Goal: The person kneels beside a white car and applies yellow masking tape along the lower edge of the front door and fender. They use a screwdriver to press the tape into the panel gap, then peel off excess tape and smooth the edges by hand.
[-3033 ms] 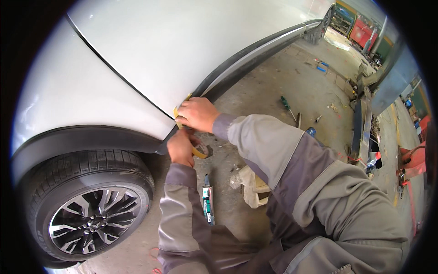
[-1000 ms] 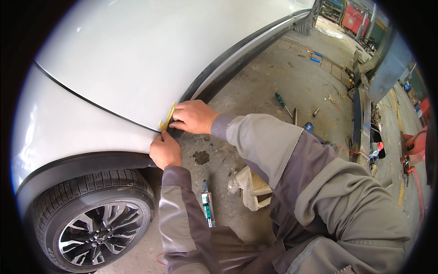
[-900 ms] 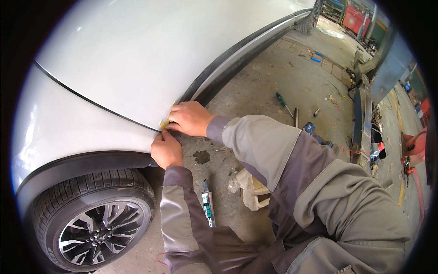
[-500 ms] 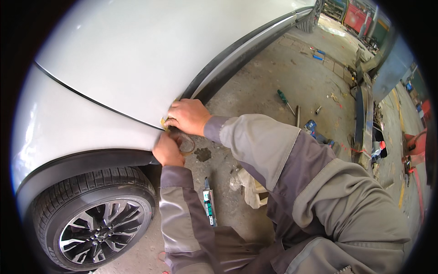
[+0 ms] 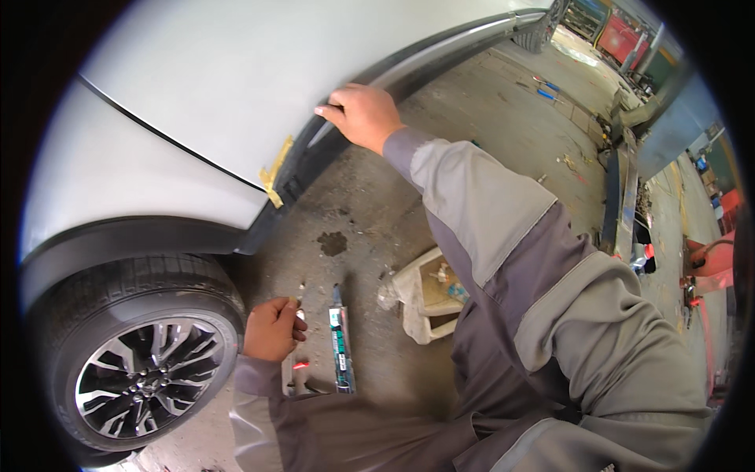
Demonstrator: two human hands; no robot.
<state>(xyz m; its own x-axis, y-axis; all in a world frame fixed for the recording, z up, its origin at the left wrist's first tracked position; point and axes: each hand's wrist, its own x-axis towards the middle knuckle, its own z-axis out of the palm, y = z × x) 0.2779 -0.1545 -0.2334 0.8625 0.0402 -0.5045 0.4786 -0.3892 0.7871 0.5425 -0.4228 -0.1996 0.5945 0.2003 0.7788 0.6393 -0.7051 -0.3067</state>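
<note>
At the lower edge of the white car door (image 5: 212, 102), my right hand (image 5: 363, 114) is closed over the dark sill trim (image 5: 314, 153), its thumb lying on the paint. Strips of yellow masking tape (image 5: 274, 175) are stuck at the door's bottom corner, by the gap to the white fender (image 5: 141, 177). My left hand (image 5: 271, 326) is lower down, beside the tyre (image 5: 141, 283) and away from the body panels. Its fingers are curled, with a small yellowish bit showing at the thumb tip; what they hold is mostly hidden.
A sealant-type tube (image 5: 340, 346) lies on the concrete floor beside my left hand. Next to my knee stands a pale open box with plastic wrapping (image 5: 417, 311). Blue-handled tools (image 5: 546, 93) lie farther off. A metal frame (image 5: 617, 197) stands at the right.
Both hands have left the door corner, uncovering the yellow tape. My right hand has moved up and right along the trim; my left has dropped toward the floor.
</note>
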